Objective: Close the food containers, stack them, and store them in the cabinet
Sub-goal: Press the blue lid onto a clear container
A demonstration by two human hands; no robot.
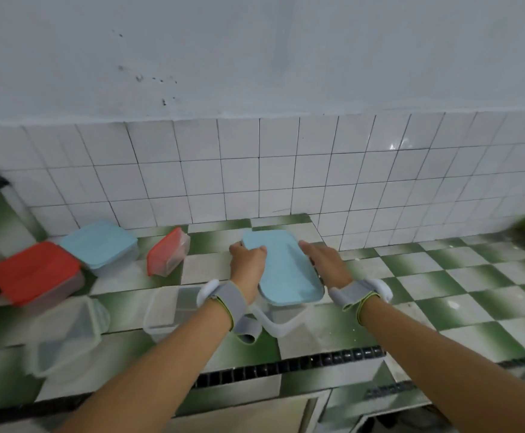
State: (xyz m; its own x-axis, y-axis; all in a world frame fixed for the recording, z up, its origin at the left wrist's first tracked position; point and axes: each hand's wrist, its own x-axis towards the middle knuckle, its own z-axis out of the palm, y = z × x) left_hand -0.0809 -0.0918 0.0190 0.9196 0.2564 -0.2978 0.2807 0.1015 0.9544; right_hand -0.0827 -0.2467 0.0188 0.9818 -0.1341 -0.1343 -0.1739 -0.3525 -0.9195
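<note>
fingers [256, 249] of the left hand [248, 260] curl over the far left corner of a pale blue lid [283, 270], clamped on its edge, while the right hand [323, 259] lies along the lid's right edge with fingers stretched out and together; whether they grip or only press, i cannot tell. the lid sits tilted on a clear container [281, 320] at the middle of the green-and-white checked counter [442, 276], so this one looks mid-closing, not yet snapped down.

done so far, by the look of it: three containers at the left already wear lids, a large red-lidded one [33, 273], a blue-lidded one [100, 245] just behind it, and a small red-lidded one [167, 253] tipped on its side. left to do: two clear containers [67, 335] [170, 310] near the front edge are open with no lids on, nothing is stacked, and the cabinet below has received nothing.

the blue lid is flat, matte, rounded at the corners.
</note>
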